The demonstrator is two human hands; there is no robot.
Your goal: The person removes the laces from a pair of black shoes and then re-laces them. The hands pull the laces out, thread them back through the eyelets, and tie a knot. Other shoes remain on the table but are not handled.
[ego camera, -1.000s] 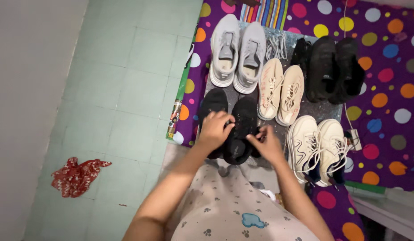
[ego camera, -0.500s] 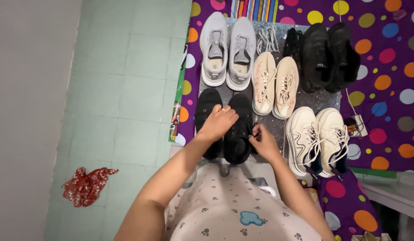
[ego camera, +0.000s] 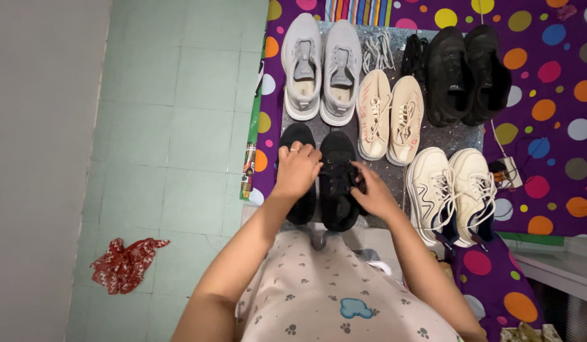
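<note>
A pair of black shoes [ego camera: 337,166] stands at the near left of a grey glittery mat [ego camera: 455,140]. My left hand [ego camera: 298,171] rests on top of the left black shoe, fingers curled, a ring on one finger. On the right black shoe, my right hand [ego camera: 371,192] pinches its black lace at the outer side. Both hands touch the black pair.
On the mat also stand grey sneakers [ego camera: 321,66], beige lace-up shoes [ego camera: 390,116], black high shoes [ego camera: 466,73] and cream sneakers [ego camera: 453,194]. Loose white laces [ego camera: 376,54] lie behind. A purple dotted cloth [ego camera: 547,95] lies underneath. A red patterned rag [ego camera: 127,263] lies on the green tiled floor.
My left hand slid from between the black shoes onto the left one. My right hand moved up along the right shoe's lace. The view shifted slightly.
</note>
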